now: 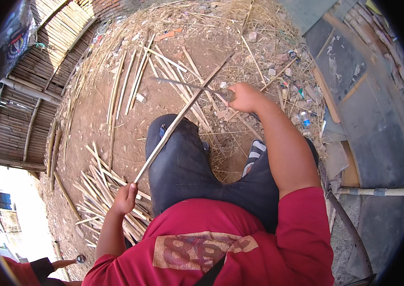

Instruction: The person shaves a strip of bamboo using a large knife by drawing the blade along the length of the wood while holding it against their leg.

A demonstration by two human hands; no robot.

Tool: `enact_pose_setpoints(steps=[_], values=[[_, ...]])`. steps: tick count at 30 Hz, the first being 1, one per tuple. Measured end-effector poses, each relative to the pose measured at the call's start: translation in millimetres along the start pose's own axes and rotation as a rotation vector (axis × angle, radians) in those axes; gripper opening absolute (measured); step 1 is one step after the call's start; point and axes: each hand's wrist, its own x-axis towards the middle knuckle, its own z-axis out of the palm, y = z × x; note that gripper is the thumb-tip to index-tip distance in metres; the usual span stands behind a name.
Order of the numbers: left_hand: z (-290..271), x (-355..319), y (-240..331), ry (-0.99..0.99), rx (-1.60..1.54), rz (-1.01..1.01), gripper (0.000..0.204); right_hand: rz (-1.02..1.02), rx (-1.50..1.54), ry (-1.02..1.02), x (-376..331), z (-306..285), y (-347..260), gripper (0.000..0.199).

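My left hand is closed round the near end of a long bamboo strip. The strip slants up and to the right across my left thigh, its far end over the dirt. In my right hand is the handle of a long-bladed knife, and its narrow blade points left. Blade and strip cross near the strip's upper part; they look to be touching there. Beside my left hand lies a heap of split bamboo strips.
More loose strips lie on the dirt ahead, with straw and rubble around them. Dark sheet panels stand at the right, near a plastic bottle. A bamboo slat wall is on the left. Another person's arm shows at lower left.
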Motion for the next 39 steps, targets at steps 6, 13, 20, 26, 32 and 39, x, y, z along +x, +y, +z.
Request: enact_pose_setpoints(steps=[6, 13, 20, 26, 32, 39], values=[[-13.3, -6.7, 1.0, -0.133, -0.327, -0.116, 0.047, 0.117, 0.103, 0.292, 14.6, -1.4, 32.8, 0.054], [1.9, -7.4, 18.9, 0.114, 0.039, -0.068, 0.044, -0.042, -0.042, 0.243, -2.2, -0.8, 8.8, 0.054], [24.7, -3.2, 34.4, 0.266, 0.286, -0.005, 0.044, -0.17, -0.213, 0.035, -15.6, -7.9, -40.4, 0.041], [25.2, 6.9, 38.6, 0.193, 0.201, 0.005, 0.045, -0.063, 0.005, 0.17, 13.6, 11.9, -2.8, 0.033], [26.7, 8.8, 45.3, 0.138, 0.182, 0.018, 0.048, -0.239, -0.13, -0.044, -0.1, 1.5, -43.7, 0.038], [20.3, 13.4, 57.1, 0.09, 0.16, -0.023, 0.05, -0.048, -0.065, 0.12, 11.7, 3.4, -20.1, 0.034]])
